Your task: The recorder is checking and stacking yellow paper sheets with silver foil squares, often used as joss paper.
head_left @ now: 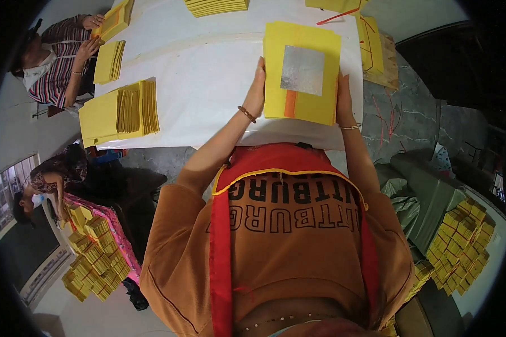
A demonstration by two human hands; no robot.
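A thick stack of yellow paper sheets [319, 109] is held between my two hands over the near right part of the white table. A silver foil square [302, 70] lies on its top sheet, with an orange strip [290, 104] below the square. My left hand [257, 89] presses flat along the stack's left side, fingers pointing away from me. Against the right side rests my right hand [344, 102], its fingers partly hidden by the paper. The edges of the stack look slightly uneven.
The white table [202, 78] carries yellow paper stacks [138, 109] at its left and more at the far edge. A red strip [337, 16] lies far right. A co-worker [59, 62] handles yellow paper at left; another person bends over bundles behind. Tied yellow bundles [461, 247] stand lower right.
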